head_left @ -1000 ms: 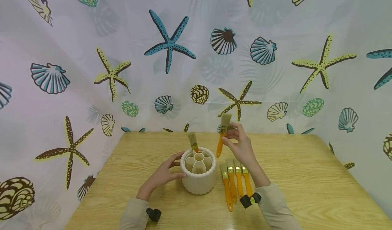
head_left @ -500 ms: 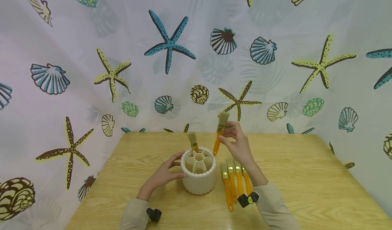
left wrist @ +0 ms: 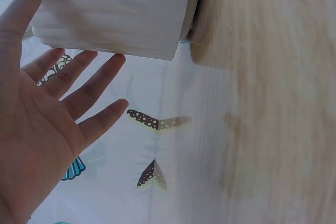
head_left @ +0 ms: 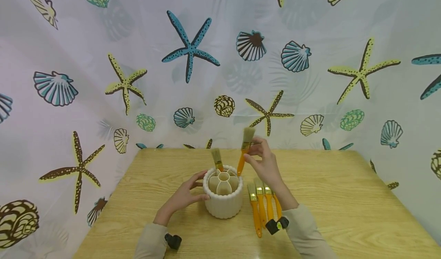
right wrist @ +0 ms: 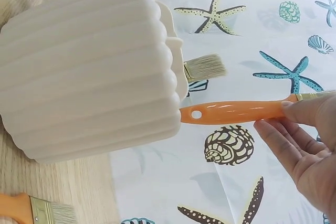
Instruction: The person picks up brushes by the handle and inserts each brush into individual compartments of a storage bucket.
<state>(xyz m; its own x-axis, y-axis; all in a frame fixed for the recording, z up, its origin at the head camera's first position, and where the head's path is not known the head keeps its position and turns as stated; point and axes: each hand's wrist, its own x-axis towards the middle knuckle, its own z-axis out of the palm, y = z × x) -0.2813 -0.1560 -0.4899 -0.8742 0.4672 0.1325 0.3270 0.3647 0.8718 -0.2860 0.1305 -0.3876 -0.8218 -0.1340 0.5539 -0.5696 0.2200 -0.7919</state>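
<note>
A white ribbed brush holder (head_left: pixel 224 205) with petal-shaped dividers stands on the table. One paintbrush (head_left: pixel 217 160) is upright in its back compartment, bristles up. My left hand (head_left: pixel 186 194) touches the holder's left side, its fingers spread and fairly straight in the left wrist view. My right hand (head_left: pixel 267 165) pinches a second paintbrush (right wrist: pixel 236 113) between thumb and fingers, bristles up. Its orange handle end is at the holder's right back rim; whether it touches or sits just behind the rim I cannot tell.
Several orange-handled paintbrushes (head_left: pixel 256 215) lie side by side on the wooden table (head_left: pixel 344 205), right of the holder, bristles pointing away. A white curtain (head_left: pixel 220 86) printed with starfish and shells hangs behind the table and along both sides.
My right hand has moved left with the paintbrush, bringing its handle end from beside the holder to the right back rim. My left hand and the holder have stayed put.
</note>
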